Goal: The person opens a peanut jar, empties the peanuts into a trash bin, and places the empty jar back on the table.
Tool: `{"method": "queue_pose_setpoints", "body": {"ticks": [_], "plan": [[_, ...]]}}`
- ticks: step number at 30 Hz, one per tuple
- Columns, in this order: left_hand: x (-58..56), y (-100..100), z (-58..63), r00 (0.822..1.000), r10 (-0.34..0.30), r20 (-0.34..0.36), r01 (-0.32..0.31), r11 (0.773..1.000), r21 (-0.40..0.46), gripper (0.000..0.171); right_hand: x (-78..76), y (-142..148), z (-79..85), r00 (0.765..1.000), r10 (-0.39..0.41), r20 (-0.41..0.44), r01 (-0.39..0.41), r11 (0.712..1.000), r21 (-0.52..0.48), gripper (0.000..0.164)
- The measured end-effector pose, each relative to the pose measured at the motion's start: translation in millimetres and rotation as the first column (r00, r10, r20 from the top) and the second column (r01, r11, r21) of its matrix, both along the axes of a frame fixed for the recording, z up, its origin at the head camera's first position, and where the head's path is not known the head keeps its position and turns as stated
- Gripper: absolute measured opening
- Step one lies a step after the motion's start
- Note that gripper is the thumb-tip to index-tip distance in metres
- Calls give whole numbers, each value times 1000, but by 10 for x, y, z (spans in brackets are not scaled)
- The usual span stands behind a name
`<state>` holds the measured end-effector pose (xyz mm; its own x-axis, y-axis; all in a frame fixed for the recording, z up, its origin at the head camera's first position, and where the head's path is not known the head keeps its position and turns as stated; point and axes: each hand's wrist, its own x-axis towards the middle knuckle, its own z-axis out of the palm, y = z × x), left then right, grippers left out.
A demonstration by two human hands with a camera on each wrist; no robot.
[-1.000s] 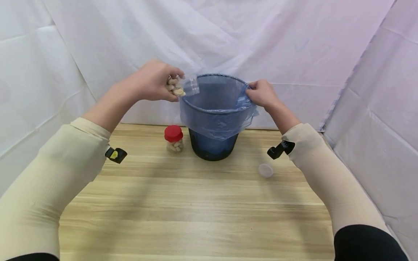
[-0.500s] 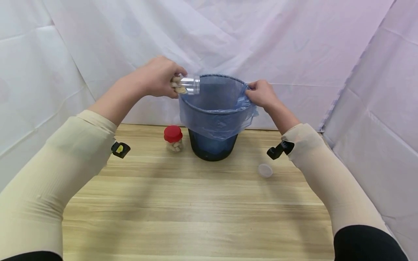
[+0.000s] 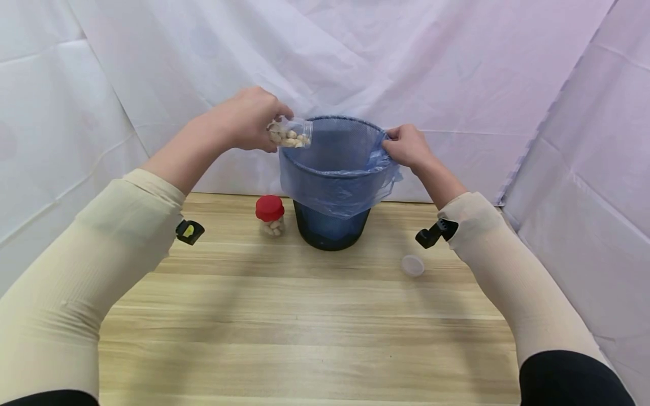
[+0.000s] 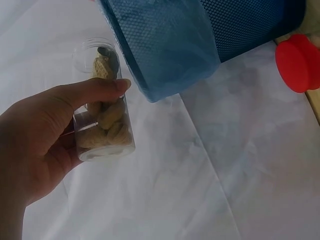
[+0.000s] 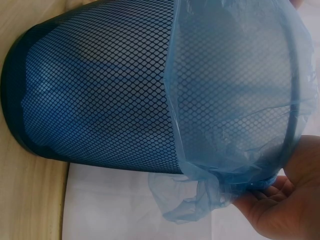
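1. With our left hand point(image 3: 254, 121) we grip a clear jar point(image 3: 297, 128) of peanuts point(image 4: 111, 119), thumb and fingers wrapped round it, tipped sideways with its mouth near the left rim of the bin point(image 3: 331, 232).
2. With our right hand point(image 3: 407, 149) we pinch the blue bag point(image 3: 341, 193) at the bin's right rim.
3. Beside the bin stands a red-lidded jar point(image 3: 270, 213); a clear lid point(image 3: 413, 265) lies on the table point(image 3: 304, 321) to the right.

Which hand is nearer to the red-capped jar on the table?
Left. The left hand is higher than the red-capped jar, on the same side of the bin; the right hand is on the opposite side, gripping the liner.
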<state>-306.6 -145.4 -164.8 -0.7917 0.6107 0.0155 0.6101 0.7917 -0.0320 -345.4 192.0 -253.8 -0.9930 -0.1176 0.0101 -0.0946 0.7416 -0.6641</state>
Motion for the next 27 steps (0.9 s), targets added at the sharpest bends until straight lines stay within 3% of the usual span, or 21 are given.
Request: {"method": "queue_pose_setpoints", "body": {"ticks": [13, 27], "plan": [[1, 32, -5, 999, 19, -32, -20, 999, -50, 65, 10, -9, 16, 1000, 1, 0, -1, 1000, 12, 51], [-10, 83, 31, 1000, 28, -9, -29, 995, -93, 65, -5, 9, 0, 1000, 8, 1, -8, 1000, 9, 53]]}}
